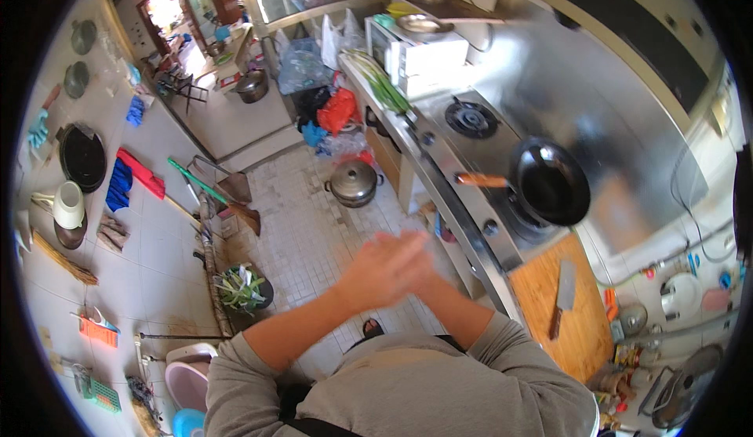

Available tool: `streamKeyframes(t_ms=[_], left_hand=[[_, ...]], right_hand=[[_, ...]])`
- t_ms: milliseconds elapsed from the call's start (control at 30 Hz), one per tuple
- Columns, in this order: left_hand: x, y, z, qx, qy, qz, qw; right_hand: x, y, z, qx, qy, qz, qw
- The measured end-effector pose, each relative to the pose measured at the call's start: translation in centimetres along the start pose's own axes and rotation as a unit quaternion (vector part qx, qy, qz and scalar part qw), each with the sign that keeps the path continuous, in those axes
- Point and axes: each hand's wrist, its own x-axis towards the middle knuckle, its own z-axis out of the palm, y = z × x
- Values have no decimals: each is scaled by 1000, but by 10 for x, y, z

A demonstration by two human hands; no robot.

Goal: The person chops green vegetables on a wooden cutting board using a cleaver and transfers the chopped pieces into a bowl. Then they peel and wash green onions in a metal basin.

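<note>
My left hand (pixel 376 269) and my right hand (pixel 420 260) are pressed or rubbed together in front of my body, blurred by motion; one overlaps the other, and no object shows between them. To their right a black wok (pixel 550 181) with a wooden handle sits over a burner of the gas stove (pixel 453 149). Nearer to me, a cleaver (pixel 565 290) with a dark wooden handle lies on a wooden cutting board (pixel 535 325). Green onions (pixel 382 84) lie at the counter's far end.
A lidded steel pot (pixel 353 183) stands on the tiled floor ahead. A potted plant (pixel 242 289) and a broom (pixel 238 210) are at the left. Plastic bags (pixel 338 111) are heaped beside the counter. A white oven-like appliance (pixel 420 55) stands beyond the stove.
</note>
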Motion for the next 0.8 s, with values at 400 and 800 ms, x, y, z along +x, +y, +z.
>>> streamKeyframes(t_ms=[400,800], left_hand=[[-123,-322,-38,143,-394,-416,807],[-4,-656,-71,266,-264,-160,913]], right_hand=[[317,-53,113,-40,-179,-147,972],[694,-59,-57,-623,-186,97,754]])
